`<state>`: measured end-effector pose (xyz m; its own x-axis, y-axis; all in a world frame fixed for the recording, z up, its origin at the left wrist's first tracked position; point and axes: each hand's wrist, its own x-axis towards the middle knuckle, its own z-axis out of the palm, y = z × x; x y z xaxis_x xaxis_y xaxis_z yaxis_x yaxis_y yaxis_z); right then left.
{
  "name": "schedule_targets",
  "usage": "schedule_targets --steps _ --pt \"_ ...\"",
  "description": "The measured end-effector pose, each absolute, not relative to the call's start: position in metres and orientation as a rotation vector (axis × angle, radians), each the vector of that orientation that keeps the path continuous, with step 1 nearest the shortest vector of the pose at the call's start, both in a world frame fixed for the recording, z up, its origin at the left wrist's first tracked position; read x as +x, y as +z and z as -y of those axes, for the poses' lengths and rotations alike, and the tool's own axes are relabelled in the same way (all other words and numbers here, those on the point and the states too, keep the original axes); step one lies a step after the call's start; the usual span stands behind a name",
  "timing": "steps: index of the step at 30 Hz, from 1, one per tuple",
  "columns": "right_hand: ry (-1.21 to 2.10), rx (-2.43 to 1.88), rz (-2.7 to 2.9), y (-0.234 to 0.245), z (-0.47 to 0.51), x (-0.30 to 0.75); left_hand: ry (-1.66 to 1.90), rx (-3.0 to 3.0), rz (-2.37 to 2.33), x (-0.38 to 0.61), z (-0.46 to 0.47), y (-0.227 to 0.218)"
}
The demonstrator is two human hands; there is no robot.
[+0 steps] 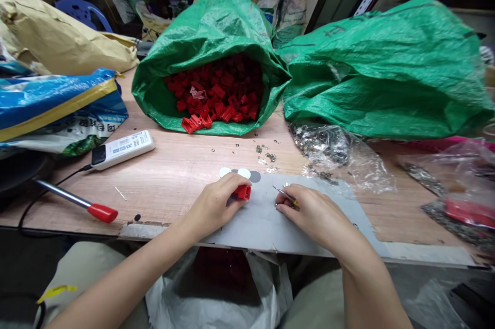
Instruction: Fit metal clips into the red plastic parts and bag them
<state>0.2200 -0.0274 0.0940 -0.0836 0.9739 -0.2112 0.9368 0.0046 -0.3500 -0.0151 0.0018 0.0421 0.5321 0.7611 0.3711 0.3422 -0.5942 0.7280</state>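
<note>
My left hand [220, 202] grips a small red plastic housing [243, 192] between thumb and fingers, just above the grey mat [263, 231]. My fingers cover part of the housing. To its right, my right hand [309, 210] is closed around a thin pointed tool with a yellow handle [286, 195], its metal tip aimed left toward the housing. Whether this is a screwdriver or tweezers I cannot tell. Something tiny and dark shows at my right fingertips. White and grey discs [243, 173] lie just beyond my left hand.
A green sack [209, 25] full of red housings [220, 92] opens toward me. Another green sack [386, 71] stands right, above clear bags of metal pieces [320, 143]. Loose clips [266, 156] lie mid-table. At left are a white device [124, 149] and a red-tipped lever [102, 213].
</note>
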Motion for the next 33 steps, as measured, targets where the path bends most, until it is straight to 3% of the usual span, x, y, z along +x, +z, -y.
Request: schedule_targets --steps 5,12,33 --pt "0.703 -2.062 2.125 0.096 0.027 0.222 0.978 2.141 -0.933 -0.014 0.000 0.042" --pt "1.044 -1.737 1.740 0.082 0.017 0.200 1.048 1.944 -1.030 -0.013 0.000 0.040" --pt "0.989 -1.905 1.641 0.075 0.012 0.173 1.129 2.175 -0.941 -0.011 0.004 0.036"
